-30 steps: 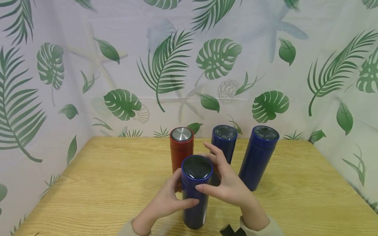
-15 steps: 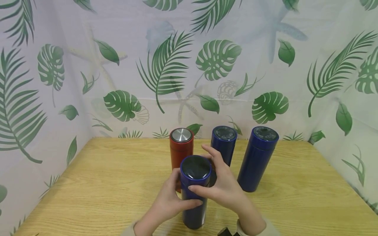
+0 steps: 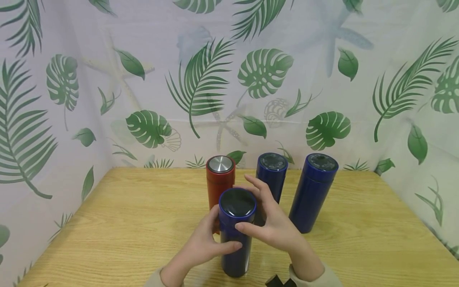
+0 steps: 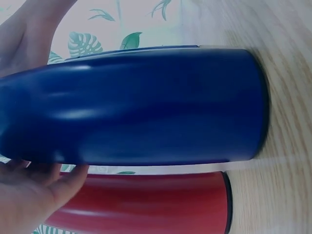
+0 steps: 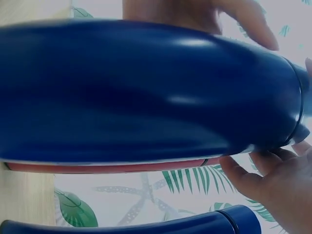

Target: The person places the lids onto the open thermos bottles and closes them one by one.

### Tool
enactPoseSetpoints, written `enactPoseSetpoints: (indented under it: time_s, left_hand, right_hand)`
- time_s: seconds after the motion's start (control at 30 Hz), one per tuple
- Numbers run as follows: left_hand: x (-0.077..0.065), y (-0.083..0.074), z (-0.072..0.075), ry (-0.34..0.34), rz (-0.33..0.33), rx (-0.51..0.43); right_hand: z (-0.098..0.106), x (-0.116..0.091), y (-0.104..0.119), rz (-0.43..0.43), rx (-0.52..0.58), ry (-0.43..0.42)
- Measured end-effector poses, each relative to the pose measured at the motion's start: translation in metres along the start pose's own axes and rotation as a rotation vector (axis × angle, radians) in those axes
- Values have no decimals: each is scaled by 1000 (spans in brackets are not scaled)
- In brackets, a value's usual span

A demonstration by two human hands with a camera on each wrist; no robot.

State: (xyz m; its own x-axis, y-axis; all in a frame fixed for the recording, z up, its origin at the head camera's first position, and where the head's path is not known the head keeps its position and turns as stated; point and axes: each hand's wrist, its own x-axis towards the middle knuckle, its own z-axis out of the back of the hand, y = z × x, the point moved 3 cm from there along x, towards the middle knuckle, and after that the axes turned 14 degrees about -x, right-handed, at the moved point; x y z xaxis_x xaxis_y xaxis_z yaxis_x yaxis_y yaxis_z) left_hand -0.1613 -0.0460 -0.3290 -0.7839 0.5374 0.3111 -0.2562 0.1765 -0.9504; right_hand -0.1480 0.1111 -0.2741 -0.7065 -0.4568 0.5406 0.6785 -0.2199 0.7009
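Note:
A dark blue thermos flask (image 3: 234, 255) with a glossy black top (image 3: 238, 202) stands upright near the front of the table, between both hands. My left hand (image 3: 202, 241) grips its body from the left, thumb across the near side. Higher up, my right hand (image 3: 274, 225) holds the flask around the lid seam, thumb in front and the forefinger raised off it. In the left wrist view the flask's base (image 4: 261, 105) is down at the wooden surface. The right wrist view shows the seam (image 5: 298, 100) near the fingertips.
Just behind the held flask stands a red thermos (image 3: 219, 187) with a silver top. Two more blue flasks, one at the back (image 3: 271, 179) and a leaning-looking one at the right (image 3: 313, 195), stand on the wooden table (image 3: 143, 223). A leaf-print cloth (image 3: 211, 79) hangs behind.
The right thumb slid left across the flask, then back right. The left thumb shifted slightly right and returned. The flask has moved a little to the left; the other flasks stayed put.

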Motion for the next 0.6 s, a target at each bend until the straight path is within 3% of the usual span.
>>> enactPoseSetpoints:
  time_s: [0.13,0.37,0.6]
  left_hand:
    - [1,-1,0,15,-10,-50]
    - [-1,-2,-1,-60,41,-36]
    - [-1,-5,-3,-139,14,19]
  right_hand:
    - [1,0,-2,4,-2,-26]
    - [0,-1,-1,28,-38,-64]
    - [-3,0,2,10,-115,-137]
